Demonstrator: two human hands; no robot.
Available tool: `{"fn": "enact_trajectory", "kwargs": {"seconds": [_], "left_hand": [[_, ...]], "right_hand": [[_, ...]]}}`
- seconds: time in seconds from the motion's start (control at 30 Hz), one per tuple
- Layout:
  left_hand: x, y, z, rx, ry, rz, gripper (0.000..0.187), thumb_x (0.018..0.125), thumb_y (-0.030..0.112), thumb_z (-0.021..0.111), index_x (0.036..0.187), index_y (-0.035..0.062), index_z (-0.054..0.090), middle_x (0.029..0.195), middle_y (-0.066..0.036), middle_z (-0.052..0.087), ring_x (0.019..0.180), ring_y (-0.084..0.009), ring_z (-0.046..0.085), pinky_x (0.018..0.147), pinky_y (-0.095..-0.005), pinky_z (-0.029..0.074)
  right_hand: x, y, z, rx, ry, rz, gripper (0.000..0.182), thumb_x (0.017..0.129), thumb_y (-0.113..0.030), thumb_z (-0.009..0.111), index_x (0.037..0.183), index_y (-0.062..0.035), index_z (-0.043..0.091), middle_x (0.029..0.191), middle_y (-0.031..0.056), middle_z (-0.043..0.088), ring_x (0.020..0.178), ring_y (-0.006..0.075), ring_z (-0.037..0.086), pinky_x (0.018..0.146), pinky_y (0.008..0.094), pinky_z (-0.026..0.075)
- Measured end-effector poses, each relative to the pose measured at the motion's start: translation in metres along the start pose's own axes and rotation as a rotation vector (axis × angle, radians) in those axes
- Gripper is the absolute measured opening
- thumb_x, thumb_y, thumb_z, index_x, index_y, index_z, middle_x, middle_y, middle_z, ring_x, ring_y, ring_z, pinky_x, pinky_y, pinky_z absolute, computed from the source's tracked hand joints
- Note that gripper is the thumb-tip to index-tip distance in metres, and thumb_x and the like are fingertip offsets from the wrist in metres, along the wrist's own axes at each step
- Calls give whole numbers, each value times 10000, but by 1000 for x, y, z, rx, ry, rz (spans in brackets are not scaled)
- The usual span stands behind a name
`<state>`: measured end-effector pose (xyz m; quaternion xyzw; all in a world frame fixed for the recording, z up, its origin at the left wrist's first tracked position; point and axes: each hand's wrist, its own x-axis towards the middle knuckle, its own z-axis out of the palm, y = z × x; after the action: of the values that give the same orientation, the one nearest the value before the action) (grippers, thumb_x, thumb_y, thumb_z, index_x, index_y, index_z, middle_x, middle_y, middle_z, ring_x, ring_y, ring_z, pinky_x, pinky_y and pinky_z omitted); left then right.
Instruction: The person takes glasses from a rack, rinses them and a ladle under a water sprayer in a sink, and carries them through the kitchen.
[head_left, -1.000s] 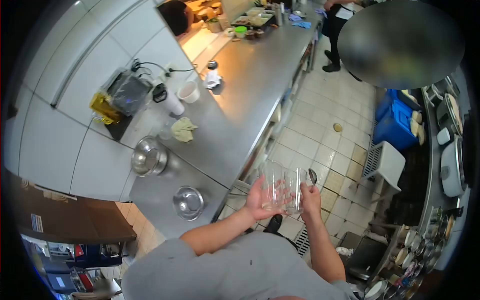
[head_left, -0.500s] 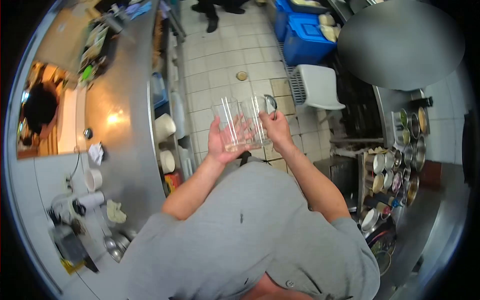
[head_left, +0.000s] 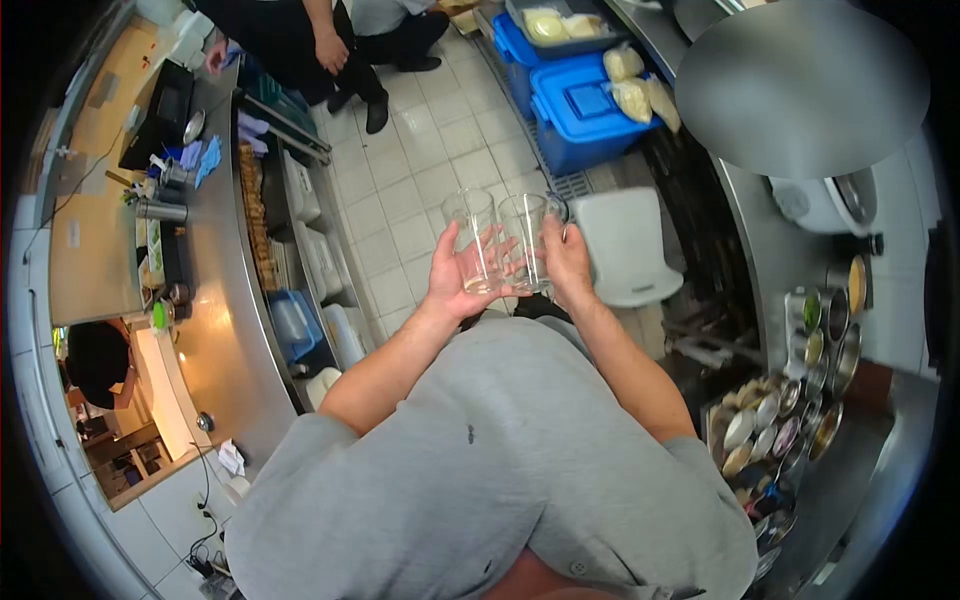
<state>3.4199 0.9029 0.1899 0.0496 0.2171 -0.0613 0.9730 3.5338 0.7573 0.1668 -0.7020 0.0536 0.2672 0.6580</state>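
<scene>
Two clear drinking glasses are held side by side in front of my body, the left glass (head_left: 470, 215) and the right glass (head_left: 522, 225). My left hand (head_left: 455, 275) cradles both, its fingers showing through the glass and its thumb up along the left side. My right hand (head_left: 567, 262) is closed at the right glass's side, gripping a metal spoon (head_left: 558, 207) whose rounded end shows above the fingers. Part of the spoon is hidden by that hand. Nothing can be seen inside the glasses.
A white chair (head_left: 625, 245) stands just right of my hands. Beyond it are blue bins (head_left: 590, 100) with bags on top. A steel counter (head_left: 215, 330) runs along the left; several metal pots (head_left: 765, 410) stand right. A co-worker's legs (head_left: 375, 85) are on the floor ahead.
My view has moved forward along the aisle. The chair, bins and the co-worker's legs appear nearer. Both glasses and the spoon stay in my hands.
</scene>
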Motion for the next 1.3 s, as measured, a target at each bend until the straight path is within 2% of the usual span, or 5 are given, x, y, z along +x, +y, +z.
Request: {"fn": "enact_trajectory", "kwargs": {"seconds": [0.33, 0.6, 0.9, 1.07, 1.3], "left_hand": [[149, 215, 46, -100, -63, 155, 721, 927, 675, 474, 1409, 138, 455, 1378, -151, 521, 1376, -452, 411, 1007, -844, 224], [266, 392, 69, -125, -101, 164, 687, 933, 670, 478, 1376, 145, 497, 1366, -137, 544, 1342, -431, 458, 1005, -826, 269], [381, 605, 77, -164, -150, 398, 670, 912, 636, 544, 1393, 170, 525, 1386, -73, 567, 1347, -423, 466, 1035, -815, 232], [404, 703, 93, -143, -154, 670, 696, 911, 616, 560, 1435, 163, 492, 1413, -93, 553, 1315, -392, 506, 1016, -729, 377], [395, 806, 110, -175, -329, 880, 759, 928, 626, 501, 1497, 129, 428, 1572, -146, 383, 1376, -472, 418, 1098, -771, 211]], "right_hand": [[245, -123, 127, -8, -331, 75, 263, 889, -225, 688, 878, -56, 487, 795, 25, 510, 696, 136, 554, 606, 308, 496], [410, -211, 244, -152, -323, 155, 135, 830, -130, 597, 887, -69, 491, 785, 21, 499, 691, 126, 505, 555, 311, 410], [637, -280, 406, -203, -627, -48, 136, 840, -64, 591, 827, -93, 459, 755, -1, 499, 655, 106, 480, 563, 286, 416], [738, -324, 519, -152, -922, -41, 128, 856, -41, 543, 849, -113, 437, 923, 36, 547, 702, 119, 505, 625, 295, 489], [778, -382, 676, -535, -1148, -399, 249, 785, -180, 663, 916, -33, 510, 843, 90, 579, 786, 193, 552, 713, 367, 487]]}}
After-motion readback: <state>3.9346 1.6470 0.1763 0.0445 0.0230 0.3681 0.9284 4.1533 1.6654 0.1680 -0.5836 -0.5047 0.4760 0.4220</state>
